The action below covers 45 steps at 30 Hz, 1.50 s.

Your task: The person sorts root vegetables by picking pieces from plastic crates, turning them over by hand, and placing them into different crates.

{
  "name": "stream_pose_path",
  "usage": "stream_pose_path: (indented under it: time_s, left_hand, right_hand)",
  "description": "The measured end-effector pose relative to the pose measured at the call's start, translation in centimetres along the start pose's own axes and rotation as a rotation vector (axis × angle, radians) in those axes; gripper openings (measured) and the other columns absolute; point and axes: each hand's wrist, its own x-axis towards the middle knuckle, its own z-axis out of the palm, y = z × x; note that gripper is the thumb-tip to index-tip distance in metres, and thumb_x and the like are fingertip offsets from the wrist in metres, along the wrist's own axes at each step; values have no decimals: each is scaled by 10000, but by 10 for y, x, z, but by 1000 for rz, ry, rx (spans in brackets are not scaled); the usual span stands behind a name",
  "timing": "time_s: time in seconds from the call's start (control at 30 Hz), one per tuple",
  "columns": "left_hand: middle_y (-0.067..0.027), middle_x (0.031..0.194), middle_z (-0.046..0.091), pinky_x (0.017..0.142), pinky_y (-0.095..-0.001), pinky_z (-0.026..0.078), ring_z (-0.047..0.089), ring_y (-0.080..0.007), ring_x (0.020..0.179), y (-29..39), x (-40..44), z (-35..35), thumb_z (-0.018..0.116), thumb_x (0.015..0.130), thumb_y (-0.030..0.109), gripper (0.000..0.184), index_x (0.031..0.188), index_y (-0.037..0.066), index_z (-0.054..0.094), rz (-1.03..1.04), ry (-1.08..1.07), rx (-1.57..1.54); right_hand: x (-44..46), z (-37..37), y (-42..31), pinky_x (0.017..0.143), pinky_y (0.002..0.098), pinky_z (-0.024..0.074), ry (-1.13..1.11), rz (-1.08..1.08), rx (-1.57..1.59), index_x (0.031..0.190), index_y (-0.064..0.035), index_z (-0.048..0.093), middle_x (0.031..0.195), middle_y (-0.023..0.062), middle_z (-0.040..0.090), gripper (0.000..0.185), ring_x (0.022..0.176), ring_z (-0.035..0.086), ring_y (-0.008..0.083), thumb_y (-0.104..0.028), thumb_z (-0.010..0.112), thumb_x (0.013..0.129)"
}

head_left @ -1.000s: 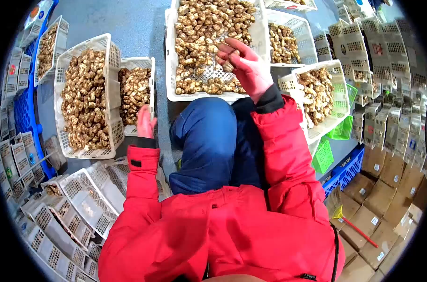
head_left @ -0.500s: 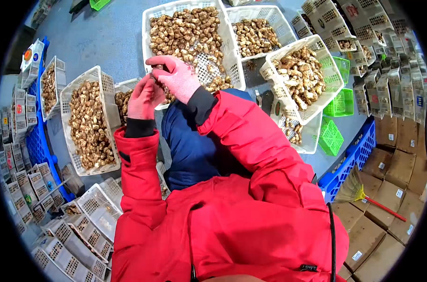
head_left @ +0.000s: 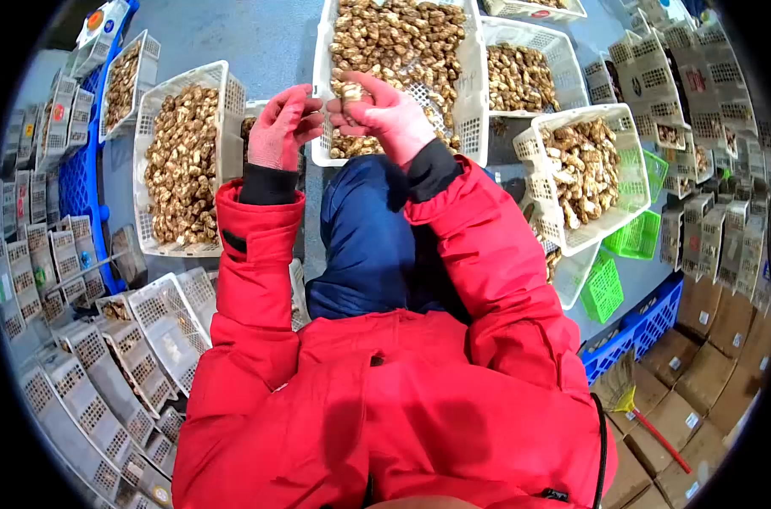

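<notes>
I have the left hand (head_left: 283,125) just beside the near left edge of the tray (head_left: 474,102), fingers bent; whether they grip anything, I cannot tell. The right hand (head_left: 381,119), over the tray's near left part, pinches one pale piece (head_left: 350,92) between thumb and fingers. Right of the tray, a tilted crate (head_left: 542,174) holds a heap; left of it, a long crate (head_left: 231,119) is well filled. I judge the tray part worked: mesh floor (head_left: 421,92) shows, yet many loose pieces (head_left: 394,38) lie toward its far end.
</notes>
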Motion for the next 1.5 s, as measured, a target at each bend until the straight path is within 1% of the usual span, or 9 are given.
stream_pose_path:
  time_s: [0.27, 0.4, 0.43, 0.5, 0.53, 0.63, 0.7, 0.97, 1.5]
  left_hand:
    - [-156, 1165, 591, 846, -343, 510, 622, -233, 979, -21, -14, -23, 546, 940, 283, 448, 1283, 3, 469, -98, -35, -159]
    - [-184, 1176, 584, 864, -369, 513, 617, -264, 1009, -35, -8, -49, 524, 951, 271, 426, 1272, -5, 476, -122, -97, -226]
    - [-180, 1175, 586, 857, -368, 516, 616, -257, 1013, -40, -6, -55, 522, 953, 270, 422, 1272, -2, 478, -126, -82, -249]
    - [-160, 1173, 590, 850, -353, 517, 616, -238, 1008, -49, 2, -59, 518, 955, 283, 423, 1280, 14, 480, -138, -38, -215]
    - [-139, 1165, 596, 849, -338, 515, 620, -221, 993, -51, 5, -52, 519, 954, 295, 421, 1278, 28, 489, -181, 3, -211]
    - [-146, 1192, 569, 861, -342, 501, 595, -235, 1030, -59, 9, -43, 522, 947, 279, 429, 1284, 21, 466, -246, -90, -241]
    - [-153, 1216, 549, 895, -360, 479, 568, -244, 1070, -63, 12, -43, 499, 955, 297, 450, 1306, 22, 445, -291, -137, -226]
    - [-145, 1284, 527, 890, -343, 496, 584, -224, 1057, -96, 30, -57, 527, 945, 367, 516, 1328, 33, 434, -308, -131, -222]
    - [-182, 1485, 255, 1092, -478, 293, 297, -339, 1348, -141, 71, -51, 404, 976, 350, 559, 1421, 36, 278, -408, -187, -267]
  right_hand:
    - [-2, -9, -8, 887, 380, 520, -48, 104, 337, 1295, -16, 460, 1154, 191, 581, 374, 996, 619, 262, -110, 523, 938]
    - [8, -76, -29, 993, 481, 440, 209, -280, 891, 1260, 17, 427, 1251, 247, 510, 352, 1170, 515, 344, -167, 482, 965]
    - [4, -121, -20, 1003, 493, 428, 86, -364, 1065, 1256, 28, 425, 1263, 256, 498, 374, 1186, 496, 375, -187, 497, 959]
    - [2, -149, -9, 999, 500, 429, 473, -100, 1121, 1245, 39, 435, 1259, 256, 504, 393, 1173, 504, 382, -210, 513, 952]
    - [0, -128, -9, 979, 494, 447, 623, -39, 881, 1231, 45, 456, 1237, 254, 524, 390, 1129, 534, 384, -216, 518, 948]
    - [1, -92, -13, 864, 427, 518, 229, -73, 620, 1211, -6, 486, 1201, 240, 554, 350, 1049, 593, 318, -249, 509, 960]
    - [4, -82, -15, 811, 394, 542, 234, -30, 495, 1205, -14, 505, 1155, 222, 588, 332, 978, 624, 301, -240, 511, 961]
    - [0, -79, -22, 765, 342, 559, 331, -9, 385, 1228, -19, 503, 1085, 177, 619, 349, 894, 646, 242, -243, 506, 960]
    - [3, -84, -36, 771, 333, 533, 193, 52, 101, 1257, 26, 475, 1071, 196, 630, 376, 892, 641, 251, -205, 487, 961]
